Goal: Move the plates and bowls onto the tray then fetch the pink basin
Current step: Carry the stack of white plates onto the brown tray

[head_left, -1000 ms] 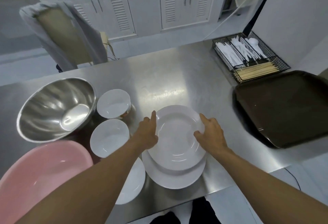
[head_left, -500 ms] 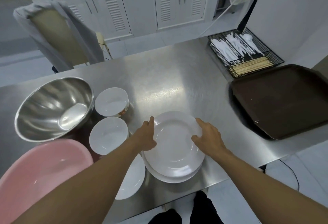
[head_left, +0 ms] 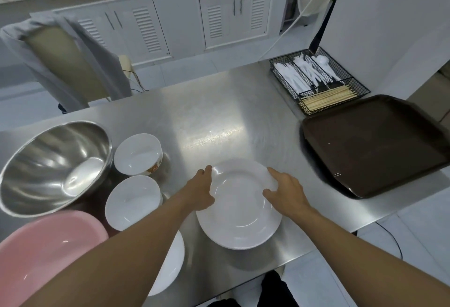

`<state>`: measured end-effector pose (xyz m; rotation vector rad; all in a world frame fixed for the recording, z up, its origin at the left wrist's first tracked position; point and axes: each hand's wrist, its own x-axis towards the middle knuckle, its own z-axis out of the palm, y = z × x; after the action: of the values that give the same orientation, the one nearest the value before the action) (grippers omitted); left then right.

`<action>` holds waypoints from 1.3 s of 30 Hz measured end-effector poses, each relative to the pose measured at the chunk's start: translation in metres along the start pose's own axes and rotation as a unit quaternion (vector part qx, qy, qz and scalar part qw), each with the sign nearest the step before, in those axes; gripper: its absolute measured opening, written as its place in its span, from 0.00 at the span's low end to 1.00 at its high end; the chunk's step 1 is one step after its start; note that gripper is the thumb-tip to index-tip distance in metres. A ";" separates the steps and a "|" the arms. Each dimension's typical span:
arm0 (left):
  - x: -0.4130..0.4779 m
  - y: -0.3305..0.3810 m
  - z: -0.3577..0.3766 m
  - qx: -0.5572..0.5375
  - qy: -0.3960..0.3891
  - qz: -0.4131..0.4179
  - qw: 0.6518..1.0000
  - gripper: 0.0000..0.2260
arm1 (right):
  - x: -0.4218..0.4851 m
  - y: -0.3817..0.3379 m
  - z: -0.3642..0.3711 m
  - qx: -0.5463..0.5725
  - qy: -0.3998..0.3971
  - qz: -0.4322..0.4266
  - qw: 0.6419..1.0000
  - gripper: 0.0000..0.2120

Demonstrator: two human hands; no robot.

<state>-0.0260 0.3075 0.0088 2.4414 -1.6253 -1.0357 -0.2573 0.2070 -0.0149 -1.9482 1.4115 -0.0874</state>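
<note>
Both hands, left hand [head_left: 199, 191] and right hand [head_left: 285, 193], clasp the white plate's [head_left: 239, 219] rims.

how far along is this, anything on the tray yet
Nothing is done: the brown tray holds nothing. In hand: both hands, left and right, grip the rims of the white plate. Left: that plate, another plate under the left arm, two white bowls, then the pink basin.

One head-worn wide-angle view, looking forward and down.

I see from above the near edge of the tabletop [head_left: 219, 116], close over my forearms, facing the white cabinets [head_left: 233, 17] across the room; edges bow outward.
</note>
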 end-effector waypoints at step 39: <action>0.243 0.306 -0.011 0.010 0.016 0.142 0.990 0.39 | 0.175 0.174 -0.243 -0.026 0.138 0.097 0.985 0.29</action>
<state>-0.2111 -0.0370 0.0083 2.1405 -1.9080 -0.9343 -0.4355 -0.0894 0.0046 -1.8833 1.7951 -0.2390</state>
